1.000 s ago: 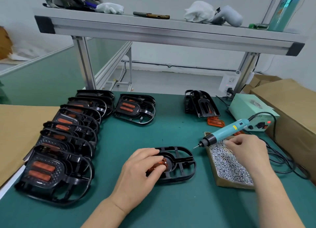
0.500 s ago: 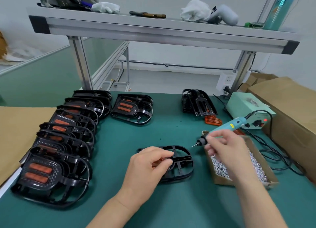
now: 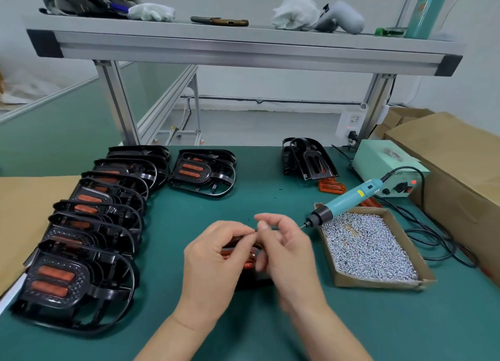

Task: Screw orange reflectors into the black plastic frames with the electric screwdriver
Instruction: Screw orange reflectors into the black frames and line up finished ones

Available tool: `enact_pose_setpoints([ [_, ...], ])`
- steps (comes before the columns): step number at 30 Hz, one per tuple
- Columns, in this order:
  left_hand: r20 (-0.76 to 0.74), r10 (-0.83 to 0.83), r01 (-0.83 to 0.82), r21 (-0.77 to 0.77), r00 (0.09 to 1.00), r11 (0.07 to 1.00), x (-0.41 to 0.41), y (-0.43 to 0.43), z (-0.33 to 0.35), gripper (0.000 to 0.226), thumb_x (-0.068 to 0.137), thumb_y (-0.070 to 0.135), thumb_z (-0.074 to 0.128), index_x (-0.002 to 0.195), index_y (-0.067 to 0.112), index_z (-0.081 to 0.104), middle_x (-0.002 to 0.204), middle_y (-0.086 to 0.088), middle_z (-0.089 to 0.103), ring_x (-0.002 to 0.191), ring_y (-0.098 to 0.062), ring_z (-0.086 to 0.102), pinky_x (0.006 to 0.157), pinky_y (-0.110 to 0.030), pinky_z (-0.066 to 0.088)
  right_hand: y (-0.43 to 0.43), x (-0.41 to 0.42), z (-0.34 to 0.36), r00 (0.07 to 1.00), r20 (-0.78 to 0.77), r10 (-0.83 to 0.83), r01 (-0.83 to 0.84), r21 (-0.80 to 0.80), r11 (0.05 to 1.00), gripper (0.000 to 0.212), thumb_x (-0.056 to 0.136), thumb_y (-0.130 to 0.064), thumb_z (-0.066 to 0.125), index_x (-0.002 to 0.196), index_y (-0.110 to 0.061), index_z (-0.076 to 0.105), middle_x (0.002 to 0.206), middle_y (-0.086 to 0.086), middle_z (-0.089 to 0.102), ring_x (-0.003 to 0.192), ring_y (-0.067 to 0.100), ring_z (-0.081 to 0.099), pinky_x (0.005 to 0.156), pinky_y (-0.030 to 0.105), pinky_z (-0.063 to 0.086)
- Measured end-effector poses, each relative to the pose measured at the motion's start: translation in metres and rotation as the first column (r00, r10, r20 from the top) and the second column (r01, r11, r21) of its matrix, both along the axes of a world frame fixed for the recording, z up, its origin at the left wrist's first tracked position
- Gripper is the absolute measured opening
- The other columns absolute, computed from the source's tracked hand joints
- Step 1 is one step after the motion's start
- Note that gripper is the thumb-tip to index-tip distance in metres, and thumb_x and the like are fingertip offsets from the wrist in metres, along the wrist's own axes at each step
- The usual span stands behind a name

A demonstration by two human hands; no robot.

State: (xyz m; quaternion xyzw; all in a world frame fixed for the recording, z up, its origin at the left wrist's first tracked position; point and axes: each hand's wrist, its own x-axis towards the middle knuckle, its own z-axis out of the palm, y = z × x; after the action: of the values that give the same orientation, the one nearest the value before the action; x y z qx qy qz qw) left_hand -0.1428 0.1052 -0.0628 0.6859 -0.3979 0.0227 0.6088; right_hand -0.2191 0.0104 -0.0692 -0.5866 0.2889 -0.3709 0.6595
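In the middle of the green table lies a black plastic frame (image 3: 250, 280) with an orange reflector (image 3: 247, 264) in it, mostly hidden under my hands. My left hand (image 3: 213, 260) grips the frame and reflector from the left, fingers curled over them. My right hand (image 3: 285, 249) is over the frame's right side, its thumb and forefinger pinching what looks like a small screw (image 3: 253, 232) against my left fingertips. The teal electric screwdriver (image 3: 349, 199) lies unheld across the back corner of the screw box, tip pointing left.
A cardboard box of screws (image 3: 378, 283) sits right of my hands. Several frames with reflectors (image 3: 89, 225) overlap along the left, and one more (image 3: 203, 173) lies behind. Empty frames (image 3: 305, 160), loose reflectors (image 3: 331, 186), a power unit (image 3: 389, 168) and cartons (image 3: 460, 171) stand at the right.
My right hand has left the screw box and moved left over the frame, meeting my left fingertips. The screwdriver stays on the box. My left hand still holds the frame.
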Motion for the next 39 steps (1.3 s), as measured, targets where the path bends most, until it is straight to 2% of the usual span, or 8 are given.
enact_pose_setpoints([
  [3, -0.132, -0.064, 0.064, -0.007, 0.989, 0.998, 0.004, 0.005, 0.003, 0.012, 0.079, 0.014, 0.068, 0.077, 0.026, 0.069, 0.078, 0.006, 0.072, 0.075, -0.014, 0.069, 0.068, -0.019, 0.053, -0.049, -0.015, 0.006, 0.941, -0.053, -0.335, 0.331, -0.071, 0.941, 0.020, 0.095, -0.026, 0.068, 0.109, -0.019, 0.056, 0.097, 0.000, 0.070, 0.077, 0.016, 0.063, 0.069, 0.026, 0.049],
  [6, -0.249, -0.113, 0.123, 0.026, 0.962, 0.992, 0.011, 0.012, 0.000, 0.003, 0.077, 0.017, 0.066, 0.076, 0.019, 0.064, 0.072, -0.003, 0.071, 0.072, -0.027, 0.068, 0.071, -0.044, 0.056, -0.109, -0.038, 0.009, 0.816, -0.104, -0.568, 0.577, 0.115, 0.808, 0.045, 0.092, -0.036, 0.071, 0.119, -0.012, 0.044, 0.110, 0.004, 0.057, 0.090, 0.019, 0.057, 0.080, 0.034, 0.050],
  [10, -0.336, -0.132, 0.162, 0.063, 0.933, 0.985, 0.019, 0.015, -0.006, 0.022, 0.085, 0.001, 0.069, 0.072, 0.017, 0.062, 0.070, -0.009, 0.071, 0.068, -0.022, 0.071, 0.067, -0.035, 0.059, -0.150, -0.040, 0.001, 0.861, -0.275, -0.427, 0.493, 0.246, 0.835, 0.059, 0.088, -0.045, 0.074, 0.125, -0.008, 0.045, 0.109, 0.011, 0.066, 0.078, 0.017, 0.063, 0.058, 0.027, 0.051],
  [15, -0.419, -0.128, 0.176, 0.078, 0.899, 0.981, 0.025, 0.018, -0.011, 0.031, 0.085, -0.007, 0.069, 0.077, 0.023, 0.072, 0.077, -0.010, 0.075, 0.073, -0.023, 0.075, 0.069, -0.025, 0.060, -0.165, -0.027, 0.001, 0.864, -0.243, -0.440, 0.500, 0.329, 0.801, 0.053, 0.089, -0.027, 0.074, 0.129, -0.005, 0.048, 0.113, 0.015, 0.069, 0.070, 0.017, 0.061, 0.038, 0.019, 0.043],
  [20, -0.434, -0.124, 0.200, 0.134, 0.893, 0.971, 0.030, 0.022, -0.012, 0.037, 0.085, -0.006, 0.070, 0.082, 0.030, 0.078, 0.081, -0.002, 0.078, 0.078, -0.015, 0.075, 0.072, -0.018, 0.055, -0.146, -0.022, 0.007, 0.902, 0.076, -0.426, 0.337, 0.494, 0.801, 0.031, 0.089, -0.019, 0.072, 0.113, -0.008, 0.056, 0.072, 0.004, 0.059, 0.049, 0.008, 0.056, 0.044, 0.018, 0.048],
  [28, -0.558, -0.202, 0.292, 0.076, 0.805, 0.953, 0.022, 0.015, -0.012, 0.026, 0.082, -0.001, 0.074, 0.086, 0.024, 0.080, 0.087, -0.005, 0.078, 0.085, -0.020, 0.075, 0.076, -0.022, 0.057, -0.087, -0.006, 0.046, 0.861, 0.432, -0.270, 0.053, 0.452, 0.890, 0.046, 0.071, -0.032, 0.081, 0.106, -0.012, 0.059, 0.079, 0.000, 0.055, 0.062, 0.010, 0.050, 0.054, 0.020, 0.043],
  [33, -0.656, -0.262, 0.283, -0.076, 0.708, 0.956, 0.017, 0.012, -0.015, 0.020, 0.076, -0.001, 0.079, 0.087, 0.017, 0.078, 0.088, -0.013, 0.076, 0.087, -0.025, 0.074, 0.076, -0.022, 0.056, -0.062, 0.012, 0.056, 0.787, 0.502, -0.359, 0.174, 0.377, 0.910, 0.020, 0.088, -0.009, 0.071, 0.091, -0.017, 0.053, 0.057, -0.009, 0.056, 0.049, 0.006, 0.051, 0.050, 0.020, 0.043],
  [39, -0.693, -0.296, 0.275, -0.145, 0.657, 0.950, 0.016, 0.011, -0.019, 0.020, 0.067, 0.012, 0.077, 0.087, 0.015, 0.078, 0.090, -0.017, 0.075, 0.085, -0.026, 0.074, 0.080, -0.028, 0.058, -0.041, 0.022, 0.059, 0.761, 0.524, -0.382, 0.239, 0.321, 0.916, 0.022, 0.081, -0.019, 0.075, 0.085, -0.020, 0.054, 0.055, -0.004, 0.053, 0.049, 0.012, 0.047, 0.055, 0.025, 0.042],
])
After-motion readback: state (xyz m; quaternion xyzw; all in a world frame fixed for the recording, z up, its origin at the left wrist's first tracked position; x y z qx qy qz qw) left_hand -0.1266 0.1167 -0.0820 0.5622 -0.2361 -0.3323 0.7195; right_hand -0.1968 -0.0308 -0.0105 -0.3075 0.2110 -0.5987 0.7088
